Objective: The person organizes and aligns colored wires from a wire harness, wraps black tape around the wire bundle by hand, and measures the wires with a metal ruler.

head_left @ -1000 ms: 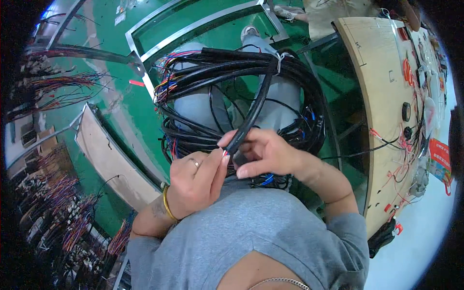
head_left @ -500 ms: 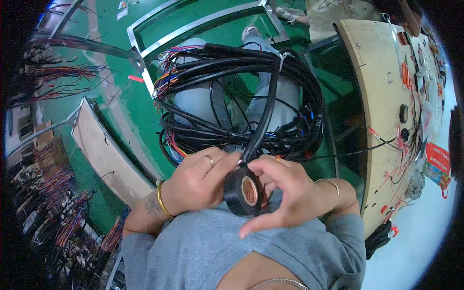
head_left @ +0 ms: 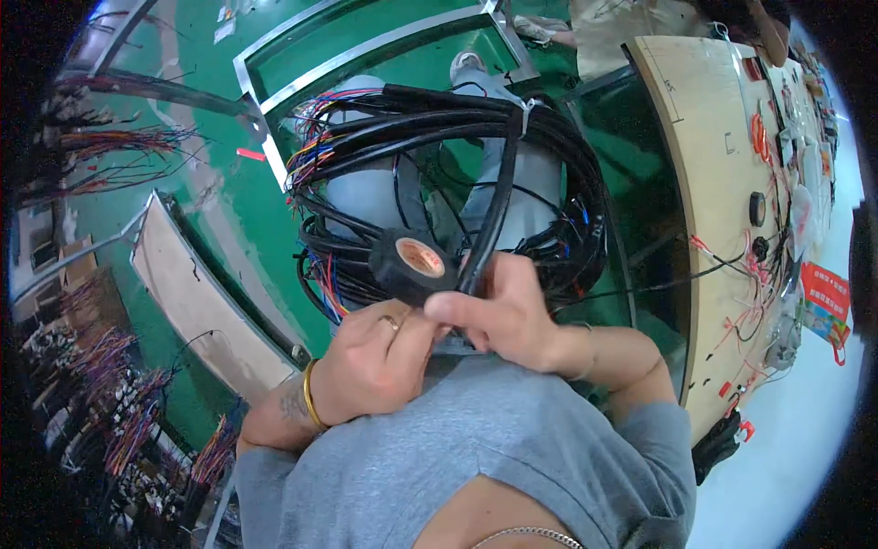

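A bundled wire harness (head_left: 439,128) in black covering lies coiled over my knees, with coloured wire ends fanning out at its left. One black branch (head_left: 491,220) runs down from it to between my hands. My left hand (head_left: 375,352) is closed around the branch's lower end, which its fingers mostly hide. Against the branch's left side is a roll of black tape (head_left: 416,261), tilted, its pale core facing up. My right hand (head_left: 508,316) curls round the branch from the right, its thumb at the roll's lower edge; its other fingers are partly hidden.
On the right stands a wooden work board (head_left: 668,119) carrying wires, another black tape roll (head_left: 757,209) and orange-handled scissors (head_left: 760,137). A metal frame (head_left: 366,59) is beyond my knees. A narrow panel (head_left: 206,293) and hanging wire bundles (head_left: 128,357) are at the left.
The tape roll has gone from below the branch's end, near my chest, up to the branch's left side. My right hand has moved up and its thumb has closed in.
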`<state>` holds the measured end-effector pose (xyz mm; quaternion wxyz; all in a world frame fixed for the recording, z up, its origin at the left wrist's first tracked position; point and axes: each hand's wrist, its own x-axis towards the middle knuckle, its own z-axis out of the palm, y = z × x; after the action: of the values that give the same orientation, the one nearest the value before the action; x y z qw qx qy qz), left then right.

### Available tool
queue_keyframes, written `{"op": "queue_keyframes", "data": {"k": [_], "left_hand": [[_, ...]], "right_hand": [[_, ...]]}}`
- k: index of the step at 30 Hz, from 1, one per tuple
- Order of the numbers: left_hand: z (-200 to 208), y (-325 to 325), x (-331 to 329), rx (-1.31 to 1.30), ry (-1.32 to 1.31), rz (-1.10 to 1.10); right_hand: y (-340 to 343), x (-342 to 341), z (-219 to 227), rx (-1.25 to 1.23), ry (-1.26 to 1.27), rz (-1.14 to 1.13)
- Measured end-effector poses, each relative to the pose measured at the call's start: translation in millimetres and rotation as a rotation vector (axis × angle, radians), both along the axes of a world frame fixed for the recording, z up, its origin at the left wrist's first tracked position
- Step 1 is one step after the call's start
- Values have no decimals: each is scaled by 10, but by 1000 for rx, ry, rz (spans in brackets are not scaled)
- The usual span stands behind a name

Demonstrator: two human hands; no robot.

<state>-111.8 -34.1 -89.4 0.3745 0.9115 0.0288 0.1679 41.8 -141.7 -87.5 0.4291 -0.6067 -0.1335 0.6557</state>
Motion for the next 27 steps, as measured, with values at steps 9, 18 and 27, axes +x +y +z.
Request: {"op": "queue_keyframes", "data": {"k": [9,18,27], "left_hand": [[47,16,58,-561,98,113],[82,35,124,-605,172,128],[114,37,131,-536,196,157]], "right_hand": [[201,169,-496,791,395,127],[240,428,-494,839,5,350],[249,368,-751,834,341,228]]}}
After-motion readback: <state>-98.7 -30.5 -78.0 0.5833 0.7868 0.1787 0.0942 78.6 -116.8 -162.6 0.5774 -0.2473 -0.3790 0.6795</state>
